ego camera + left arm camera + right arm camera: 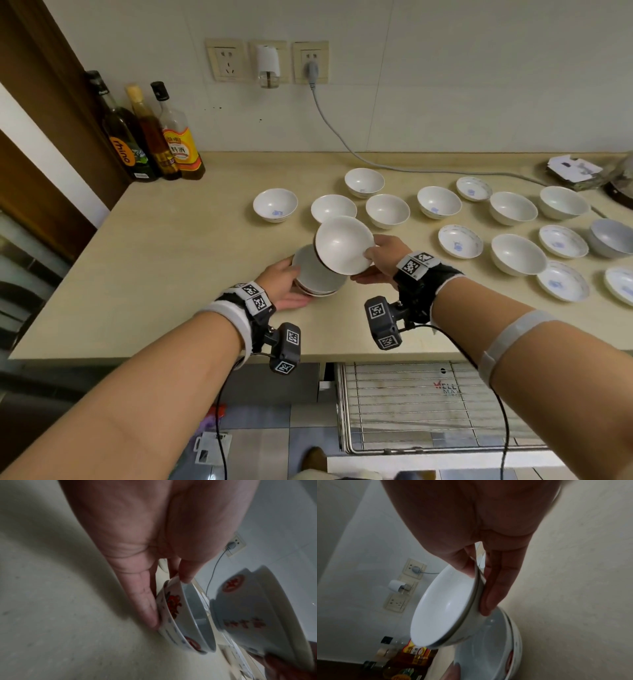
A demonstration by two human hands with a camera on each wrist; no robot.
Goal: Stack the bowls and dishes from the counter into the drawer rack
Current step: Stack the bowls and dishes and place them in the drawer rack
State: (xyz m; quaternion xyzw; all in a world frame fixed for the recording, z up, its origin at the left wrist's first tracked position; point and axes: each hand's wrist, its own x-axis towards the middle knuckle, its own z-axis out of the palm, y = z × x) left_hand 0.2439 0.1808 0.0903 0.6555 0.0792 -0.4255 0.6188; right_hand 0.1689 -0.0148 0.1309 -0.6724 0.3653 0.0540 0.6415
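On the beige counter (pixel 171 267) my left hand (pixel 284 281) grips a short stack of bowls (pixel 318 274), thumb over the rim and fingers under the outer wall. In the left wrist view the stack (pixel 185 615) shows red and blue patterns between my thumb and fingers (pixel 164 592). My right hand (pixel 376 260) pinches a white bowl (pixel 342 245) by its rim, tilted just above the stack. In the right wrist view that bowl (pixel 447 608) hangs over the stack (pixel 488 649). The wire drawer rack (pixel 428 404) stands pulled out below the counter edge.
Several more bowls (pixel 387 210) and shallow dishes (pixel 460 241) are spread over the counter's right half. Three bottles (pixel 150 137) stand in the back left corner. A grey cable (pixel 342 137) runs from a wall socket along the counter's back.
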